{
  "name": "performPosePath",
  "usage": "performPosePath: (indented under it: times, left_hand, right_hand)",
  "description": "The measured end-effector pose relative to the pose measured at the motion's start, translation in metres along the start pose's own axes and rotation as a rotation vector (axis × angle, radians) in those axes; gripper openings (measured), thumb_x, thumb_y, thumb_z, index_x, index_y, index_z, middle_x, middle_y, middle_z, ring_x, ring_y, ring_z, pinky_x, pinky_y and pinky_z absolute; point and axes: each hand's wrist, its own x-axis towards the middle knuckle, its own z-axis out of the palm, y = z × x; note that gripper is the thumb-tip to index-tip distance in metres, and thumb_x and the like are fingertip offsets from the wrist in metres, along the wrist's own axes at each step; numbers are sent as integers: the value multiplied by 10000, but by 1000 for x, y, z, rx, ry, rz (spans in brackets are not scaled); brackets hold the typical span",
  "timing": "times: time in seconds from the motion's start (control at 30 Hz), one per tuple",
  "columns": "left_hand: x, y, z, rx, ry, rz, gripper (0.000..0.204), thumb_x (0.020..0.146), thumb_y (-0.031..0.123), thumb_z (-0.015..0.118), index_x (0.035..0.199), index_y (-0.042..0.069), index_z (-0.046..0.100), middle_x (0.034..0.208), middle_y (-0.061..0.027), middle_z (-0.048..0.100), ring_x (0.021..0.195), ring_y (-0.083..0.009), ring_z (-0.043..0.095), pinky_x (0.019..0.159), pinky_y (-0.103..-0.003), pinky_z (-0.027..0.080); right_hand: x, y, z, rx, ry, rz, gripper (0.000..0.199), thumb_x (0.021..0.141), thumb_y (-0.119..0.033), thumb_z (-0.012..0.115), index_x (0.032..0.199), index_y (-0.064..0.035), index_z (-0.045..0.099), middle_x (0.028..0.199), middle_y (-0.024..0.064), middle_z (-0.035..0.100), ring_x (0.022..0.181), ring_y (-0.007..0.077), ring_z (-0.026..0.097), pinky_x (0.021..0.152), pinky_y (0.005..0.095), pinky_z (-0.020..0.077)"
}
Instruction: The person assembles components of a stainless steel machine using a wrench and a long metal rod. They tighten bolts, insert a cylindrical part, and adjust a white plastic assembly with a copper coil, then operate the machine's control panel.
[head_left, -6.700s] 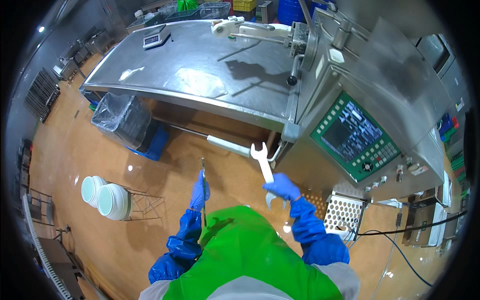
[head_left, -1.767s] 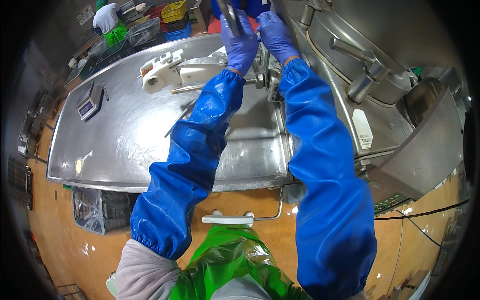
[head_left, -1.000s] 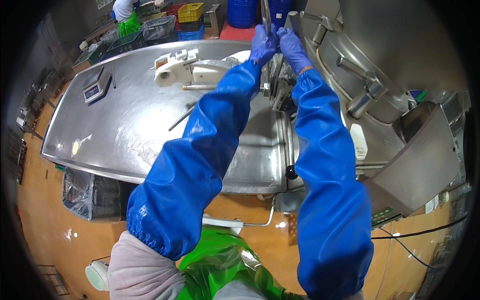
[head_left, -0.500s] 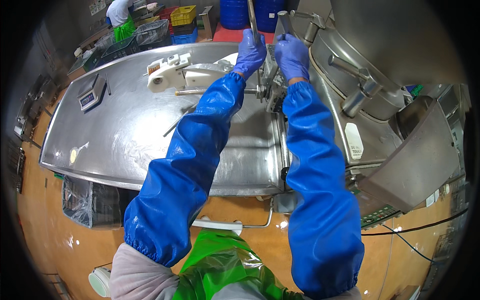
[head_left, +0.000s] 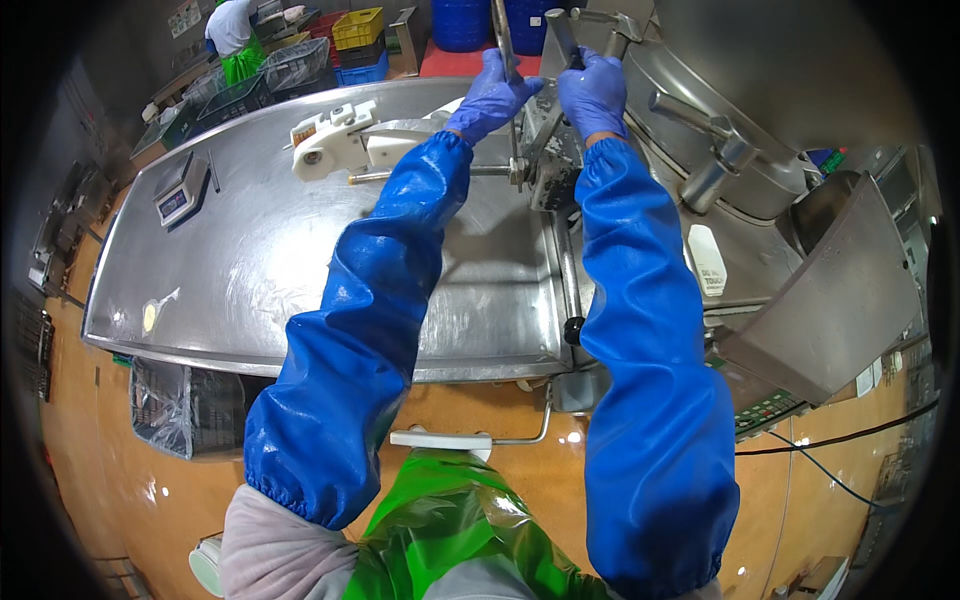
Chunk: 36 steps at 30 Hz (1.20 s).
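My left hand (head_left: pixel 494 98), in a purple glove, is at an upright metal bar (head_left: pixel 503 28) at the far edge of the steel table. The bar passes between its fingers and thumb, the thumb reaching out to the right. Just right of it, my gloved right hand (head_left: pixel 592 92) is closed round a metal handle (head_left: pixel 562 38) on the machine. Between and below both hands sits a worn metal bracket (head_left: pixel 553 180). A thin horizontal rod (head_left: pixel 430 174) runs leftward from it. White plastic guide parts (head_left: pixel 335 140) lie left of my left hand.
The steel table (head_left: pixel 270 270) carries a small scale (head_left: pixel 181 195). On the right stands a large steel machine (head_left: pixel 790 70) with a clamp handle (head_left: pixel 715 150) and a chute (head_left: pixel 830 290). Crates (head_left: pixel 362 30), blue drums (head_left: pixel 460 25) and another person (head_left: pixel 236 35) are at the back. A lined crate (head_left: pixel 185 410) is below.
My hands have moved slightly apart, the left one leftward with its thumb stretched out. The view has shifted a little, and a black knob beside my right sleeve shows more fully.
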Motion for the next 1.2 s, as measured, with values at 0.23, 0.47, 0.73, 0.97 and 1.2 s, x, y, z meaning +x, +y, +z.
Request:
performPosePath:
  times: [0.23, 0.47, 0.73, 0.97, 1.2]
  left_hand:
    - [27, 25, -37, -523, -692, -230, 519, 803, 126, 648, 1268, 28, 440, 1103, -85, 584, 991, -199, 575, 946, -340, 417]
    - [44, 20, -36, -735, -504, -265, 453, 909, 443, 555, 1074, 25, 608, 891, -70, 622, 778, -182, 604, 795, -363, 492]
    - [-14, 9, 1, 11, -131, 387, 70, 944, 93, 495, 950, 66, 559, 752, 8, 461, 648, -99, 469, 631, -262, 464]
    - [-31, 29, -4, 100, -18, 400, 65, 931, 36, 473, 902, 50, 530, 710, 7, 436, 640, -95, 449, 609, -249, 437]
    - [-82, 50, -4, -17, -42, 382, 155, 867, 41, 503, 712, 29, 502, 612, -57, 427, 573, -154, 440, 549, -315, 404]
  right_hand:
    - [2, -10, -7, 171, -225, 94, 427, 798, -260, 554, 1192, -101, 594, 1034, 205, 661, 981, 385, 625, 849, 426, 491]
    - [3, -15, -8, 169, -192, 97, 407, 801, -265, 525, 1163, -98, 608, 1054, 210, 655, 993, 396, 618, 861, 440, 480]
    - [0, -2, -4, 171, -152, 42, 386, 729, -215, 587, 1090, -87, 628, 985, 218, 670, 967, 391, 635, 861, 451, 495]
    - [3, -3, -4, 156, -169, -6, 415, 742, -221, 533, 1116, -69, 630, 984, 229, 660, 941, 416, 621, 829, 462, 483]
    - [20, 2, 15, 188, -225, 14, 386, 728, -224, 567, 1058, -33, 628, 999, 256, 653, 983, 418, 620, 885, 457, 483]
